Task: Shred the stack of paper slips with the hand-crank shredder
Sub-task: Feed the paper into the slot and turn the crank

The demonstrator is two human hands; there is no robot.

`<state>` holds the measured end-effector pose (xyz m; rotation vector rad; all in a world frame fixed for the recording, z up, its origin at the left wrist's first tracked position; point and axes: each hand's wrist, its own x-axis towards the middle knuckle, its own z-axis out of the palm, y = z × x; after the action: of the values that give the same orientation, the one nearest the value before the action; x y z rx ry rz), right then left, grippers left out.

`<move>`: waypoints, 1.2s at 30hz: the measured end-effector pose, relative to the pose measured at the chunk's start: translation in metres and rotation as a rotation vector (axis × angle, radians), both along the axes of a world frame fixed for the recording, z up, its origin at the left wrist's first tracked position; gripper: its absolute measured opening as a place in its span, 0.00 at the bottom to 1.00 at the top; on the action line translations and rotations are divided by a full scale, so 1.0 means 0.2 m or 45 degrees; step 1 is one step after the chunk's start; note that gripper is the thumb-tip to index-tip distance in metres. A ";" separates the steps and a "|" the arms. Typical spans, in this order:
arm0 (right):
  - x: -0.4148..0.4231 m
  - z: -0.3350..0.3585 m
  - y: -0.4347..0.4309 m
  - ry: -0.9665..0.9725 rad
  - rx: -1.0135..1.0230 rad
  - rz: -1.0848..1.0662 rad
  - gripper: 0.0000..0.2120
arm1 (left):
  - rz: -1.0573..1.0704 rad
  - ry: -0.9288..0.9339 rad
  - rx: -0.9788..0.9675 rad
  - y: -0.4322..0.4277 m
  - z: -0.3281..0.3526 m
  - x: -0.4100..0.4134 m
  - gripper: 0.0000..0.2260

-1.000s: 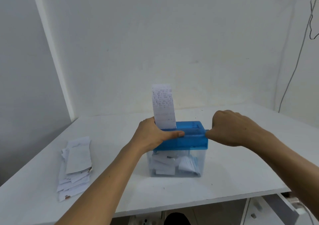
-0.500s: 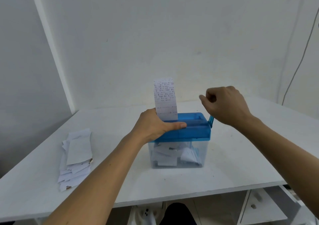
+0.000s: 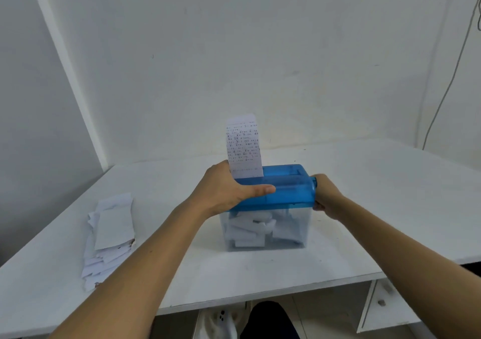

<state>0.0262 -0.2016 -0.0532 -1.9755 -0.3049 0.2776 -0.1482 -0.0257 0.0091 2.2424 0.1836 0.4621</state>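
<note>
Looks like a plain little office or home-office corner to me. There's a white desk (image 3: 364, 208) pushed into the corner of two bare, slightly scuffed white walls (image 3: 260, 52), with a thin cable (image 3: 447, 86) running down the wall at the right. Under the desk's front right corner there's a white drawer unit (image 3: 385, 305) with a small knob. Near the left edge sits a messy pile of paper slips (image 3: 109, 234), and in the middle of the desk a blue-topped desktop shredder (image 3: 283, 190). Paperwork stuff, basically.
</note>
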 end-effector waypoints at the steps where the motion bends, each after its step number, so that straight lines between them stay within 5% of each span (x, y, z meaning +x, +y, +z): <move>1: -0.03 -0.02 -0.01 0.006 -0.002 -0.029 0.12 | 0.006 -0.008 -0.004 0.00 0.00 0.00 0.45; 6: -0.25 -0.08 -0.11 -0.093 0.224 -0.085 0.16 | 0.033 -0.021 -0.018 -0.02 0.00 -0.01 0.43; 13: -0.44 -0.06 -0.36 -0.240 0.264 0.230 0.19 | 0.011 0.028 0.008 -0.01 0.02 -0.01 0.42; 18: -0.45 0.13 -0.44 -0.480 0.315 0.456 0.18 | 0.020 0.098 -0.027 -0.02 0.02 0.00 0.24; 24: -0.36 0.28 -0.30 -0.529 0.607 0.350 0.19 | 0.009 0.063 -0.072 -0.01 0.02 0.00 0.35; 33: -0.15 0.30 -0.08 -0.482 0.617 -0.008 0.14 | 0.009 0.037 -0.075 -0.01 0.01 -0.02 0.36; 36: -0.10 0.28 -0.06 -0.439 0.566 -0.055 0.14 | -0.004 0.023 -0.081 0.00 -0.01 -0.01 0.44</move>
<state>0.0061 -0.2130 0.0027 -1.5780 -0.4977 -0.1542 -0.1496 -0.0254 0.0078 2.1851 0.2009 0.4286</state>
